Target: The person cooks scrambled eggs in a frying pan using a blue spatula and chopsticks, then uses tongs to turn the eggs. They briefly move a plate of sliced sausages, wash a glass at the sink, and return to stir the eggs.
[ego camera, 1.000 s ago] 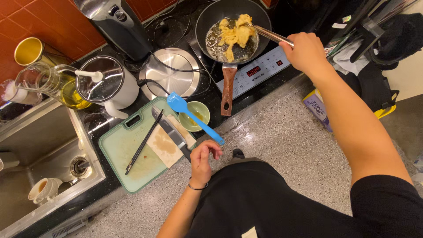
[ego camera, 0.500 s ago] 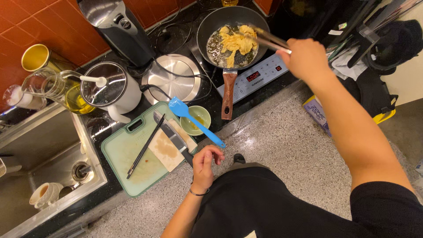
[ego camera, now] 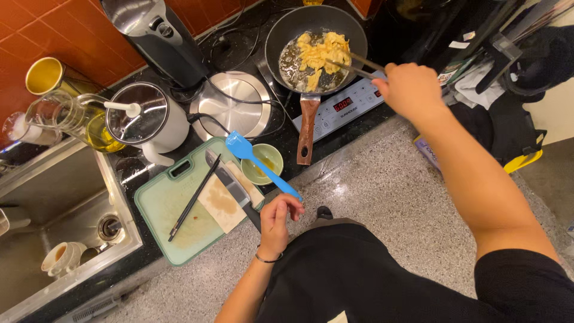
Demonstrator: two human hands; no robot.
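My right hand (ego camera: 411, 88) grips a pair of chopsticks (ego camera: 357, 64) whose tips reach into the yellow scrambled egg (ego camera: 323, 52) in a black frying pan (ego camera: 281, 37) with a wooden handle. The pan sits on an induction cooker (ego camera: 347, 107). My left hand (ego camera: 276, 219) rests at the counter's front edge, fingers loosely curled, touching the end of a blue spatula (ego camera: 260, 165) that lies across a small green bowl (ego camera: 265, 162). Beside it a green cutting board (ego camera: 179, 215) carries a knife (ego camera: 232, 185), a dark pair of chopsticks and a stained paper sheet.
A steel lid (ego camera: 232, 107), a white kettle (ego camera: 148, 124), a black appliance (ego camera: 161, 36), a glass oil jug (ego camera: 84, 122) and a yellow cup (ego camera: 45, 75) stand behind the board. A sink (ego camera: 54, 227) with a cup lies left. Bags sit on the floor at right.
My right hand has shifted the chopsticks a little within the egg. The camera view has drifted slightly. My left hand stays by the spatula's handle.
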